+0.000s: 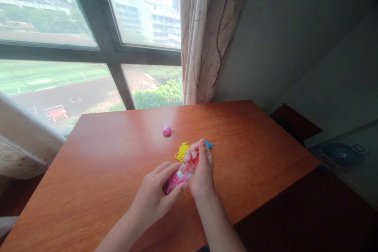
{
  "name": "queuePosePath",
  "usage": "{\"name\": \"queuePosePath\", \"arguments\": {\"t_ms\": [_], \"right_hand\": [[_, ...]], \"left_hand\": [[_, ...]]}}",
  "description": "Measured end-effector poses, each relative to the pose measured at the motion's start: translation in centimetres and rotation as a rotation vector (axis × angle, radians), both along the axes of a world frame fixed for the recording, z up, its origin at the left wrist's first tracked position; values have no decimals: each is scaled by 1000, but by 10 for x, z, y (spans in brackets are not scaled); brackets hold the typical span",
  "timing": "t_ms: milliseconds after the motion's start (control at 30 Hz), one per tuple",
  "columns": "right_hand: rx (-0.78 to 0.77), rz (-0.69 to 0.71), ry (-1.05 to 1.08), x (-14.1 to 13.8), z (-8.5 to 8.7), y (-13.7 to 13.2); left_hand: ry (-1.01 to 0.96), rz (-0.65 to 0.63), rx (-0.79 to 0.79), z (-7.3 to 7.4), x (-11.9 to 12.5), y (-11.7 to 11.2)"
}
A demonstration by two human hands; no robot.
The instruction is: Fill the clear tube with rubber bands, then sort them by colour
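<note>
Worktop: reddish-brown wood-grained worktop (112,165), beneath a window (111,53) at 10 to 11 o'clock from the hands; patterned curtain (203,39) at 12, grey wall (283,35) at 1 to 2.
Edges: far edge under the window at 12, right edge slanting past 3; wood surface spreads widely at 9 and 3.
Clear plastic container (173,184): pink contents, held above the worktop's near middle, between both hands.
Left hand (152,189): thumb and fingers gripping its lower end.
Right hand (204,171): fingers curled round its reddish upper end; details blurred.
Nearby: yellow bands (182,151) just beyond at 12, blue bands (210,145) at 1 to 2, pink round piece (167,130) at 11 to 12.
Beyond the edge: bluish water jug (342,154) at 3.
</note>
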State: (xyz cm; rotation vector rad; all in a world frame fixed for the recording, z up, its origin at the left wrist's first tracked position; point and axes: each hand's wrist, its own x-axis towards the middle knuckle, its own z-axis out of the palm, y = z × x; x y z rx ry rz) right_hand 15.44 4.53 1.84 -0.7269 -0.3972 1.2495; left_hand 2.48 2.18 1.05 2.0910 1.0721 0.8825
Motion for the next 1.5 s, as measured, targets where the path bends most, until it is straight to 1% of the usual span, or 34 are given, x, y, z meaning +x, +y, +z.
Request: {"name": "queuePosePath", "arguments": {"t_ms": [67,167,333,500,733,867,1033,1200,1400,1500], "right_hand": [[-28,28,43,2,0,1],[-20,66,75,6,-1,1],[-4,89,32,7,0,0],[36,82,22,7,0,-1],[137,88,-64,5,-1,-5],[117,102,-74,4,-2,-6],[74,84,-25,5,-4,-4],[43,109,11,8,-4,-3],[10,120,7,11,-5,-3],[27,135,-31,11,-5,-3]], "left_hand": [[6,-3,13,1,0,0],[18,0,33,1,-1,-1],[3,6,67,0,-2,0],[-7,5,55,1,-2,0],[-29,31,20,2,-1,2],[-24,43,12,4,-1,2],[-32,22,12,3,-1,1],[-38,10,11,5,-1,1],[-44,3,-2,8,-1,2],[-37,16,-7,7,-2,2]]}}
